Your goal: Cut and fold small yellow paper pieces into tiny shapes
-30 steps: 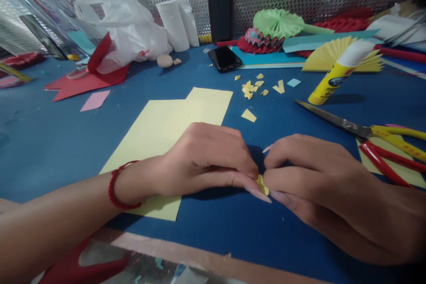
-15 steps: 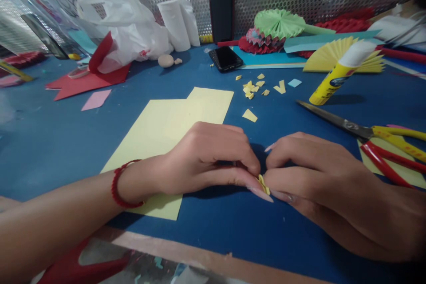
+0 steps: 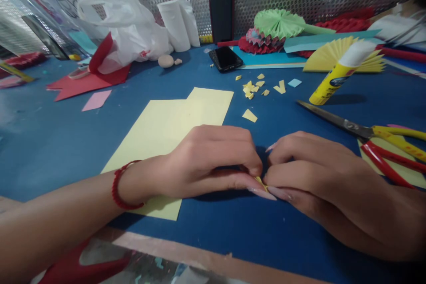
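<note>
Left hand (image 3: 214, 157) is edging nearer the right hand (image 3: 319, 177). Both are pinching one small yellow paper piece (image 3: 261, 182).

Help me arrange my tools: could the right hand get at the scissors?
Probably yes: the scissors lie just beyond the right hand, with nothing on them, though it seems to be pinching a small yellow piece.

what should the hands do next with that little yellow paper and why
Perhaps ease the right hand back slightly: it and the left hand meet at the small yellow paper, leaving only a sliver in view, so its shape is hard to check.
</note>
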The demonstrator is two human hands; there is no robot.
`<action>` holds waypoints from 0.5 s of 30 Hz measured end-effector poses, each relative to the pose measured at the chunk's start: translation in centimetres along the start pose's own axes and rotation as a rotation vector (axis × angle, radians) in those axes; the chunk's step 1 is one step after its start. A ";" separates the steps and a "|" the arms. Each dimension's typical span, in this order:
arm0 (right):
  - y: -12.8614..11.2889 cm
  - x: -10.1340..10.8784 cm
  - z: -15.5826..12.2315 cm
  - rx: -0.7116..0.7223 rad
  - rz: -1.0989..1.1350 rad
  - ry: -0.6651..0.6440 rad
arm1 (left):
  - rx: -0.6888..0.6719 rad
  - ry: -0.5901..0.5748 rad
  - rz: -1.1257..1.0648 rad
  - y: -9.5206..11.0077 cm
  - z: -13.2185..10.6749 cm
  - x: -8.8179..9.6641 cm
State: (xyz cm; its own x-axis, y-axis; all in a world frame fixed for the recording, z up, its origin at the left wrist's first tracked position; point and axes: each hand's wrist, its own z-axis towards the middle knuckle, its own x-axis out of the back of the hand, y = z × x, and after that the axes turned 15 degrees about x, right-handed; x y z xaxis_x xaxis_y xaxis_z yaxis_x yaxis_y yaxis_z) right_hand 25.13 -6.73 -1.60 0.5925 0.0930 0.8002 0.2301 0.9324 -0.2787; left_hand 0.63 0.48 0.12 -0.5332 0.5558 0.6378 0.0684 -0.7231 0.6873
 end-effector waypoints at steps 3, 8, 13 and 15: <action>-0.2 0.1 0.2 0.004 0.004 0.018 | -0.005 -0.014 0.020 -0.1 0.0 0.0; -0.5 0.2 0.2 0.006 -0.001 0.030 | -0.049 -0.015 0.059 -0.3 -0.1 -0.1; -0.4 0.4 0.3 -0.013 0.006 0.051 | -0.091 0.006 0.102 -0.3 -0.2 -0.3; -0.4 0.5 0.4 -0.006 -0.004 0.055 | -0.104 0.011 0.106 -0.2 -0.2 -0.3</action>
State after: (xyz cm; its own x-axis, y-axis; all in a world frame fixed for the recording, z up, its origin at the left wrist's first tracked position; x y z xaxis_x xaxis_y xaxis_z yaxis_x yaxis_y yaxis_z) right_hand 25.04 -6.88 -0.86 0.6331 0.0702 0.7708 0.2371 0.9304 -0.2795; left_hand 0.61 0.35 -0.28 -0.5371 0.4699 0.7005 0.0378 -0.8162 0.5765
